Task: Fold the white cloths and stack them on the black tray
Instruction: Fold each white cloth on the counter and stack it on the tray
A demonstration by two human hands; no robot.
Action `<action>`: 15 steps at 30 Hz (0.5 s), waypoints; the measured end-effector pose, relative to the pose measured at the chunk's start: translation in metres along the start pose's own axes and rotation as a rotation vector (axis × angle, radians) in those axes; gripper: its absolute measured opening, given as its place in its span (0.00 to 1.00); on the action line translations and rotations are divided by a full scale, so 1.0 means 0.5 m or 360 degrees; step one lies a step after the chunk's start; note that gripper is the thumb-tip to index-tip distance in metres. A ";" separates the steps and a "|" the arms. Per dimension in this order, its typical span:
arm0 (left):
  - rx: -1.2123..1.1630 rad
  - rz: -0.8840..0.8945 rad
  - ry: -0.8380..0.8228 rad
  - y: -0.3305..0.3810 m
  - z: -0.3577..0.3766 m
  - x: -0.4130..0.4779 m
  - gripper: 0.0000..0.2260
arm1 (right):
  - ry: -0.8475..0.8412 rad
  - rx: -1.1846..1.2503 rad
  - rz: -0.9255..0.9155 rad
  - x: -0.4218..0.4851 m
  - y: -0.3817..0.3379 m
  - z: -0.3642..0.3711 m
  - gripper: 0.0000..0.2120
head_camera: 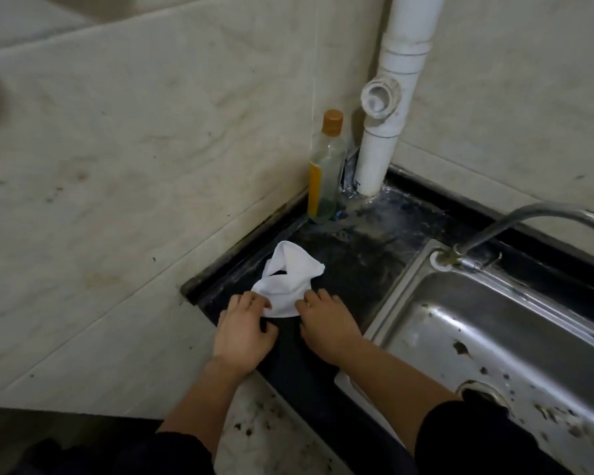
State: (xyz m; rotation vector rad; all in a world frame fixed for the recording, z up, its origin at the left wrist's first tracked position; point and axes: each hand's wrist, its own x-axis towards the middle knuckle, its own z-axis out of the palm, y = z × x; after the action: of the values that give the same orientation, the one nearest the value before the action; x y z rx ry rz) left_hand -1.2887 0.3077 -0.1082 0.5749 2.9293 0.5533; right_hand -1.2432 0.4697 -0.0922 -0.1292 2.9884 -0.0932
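Observation:
A small white cloth (287, 281) lies crumpled on the black countertop (354, 269) beside the sink. My left hand (244, 332) pinches the cloth's near left edge between thumb and fingers. At the near right edge my right hand (326, 322) grips the cloth with curled fingers. The cloth's far part is bunched and partly raised. No separate black tray is distinguishable from the dark counter.
A steel sink (494, 330) with a curved tap (528, 228) fills the right side. In the back corner stand an oil bottle (324, 169) with an orange cap and a white drain pipe (388, 108). Tiled walls close in the left and back.

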 end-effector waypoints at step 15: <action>-0.0146 0.0020 0.0392 0.042 0.001 0.023 0.07 | 0.0526 0.1085 0.0363 -0.002 0.023 -0.054 0.05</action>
State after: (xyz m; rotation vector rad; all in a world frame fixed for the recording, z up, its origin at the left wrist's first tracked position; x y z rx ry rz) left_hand -1.2917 0.3305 -0.1013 0.5504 3.1077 0.8099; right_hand -1.2470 0.4826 -0.0660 0.3320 3.0522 -1.1805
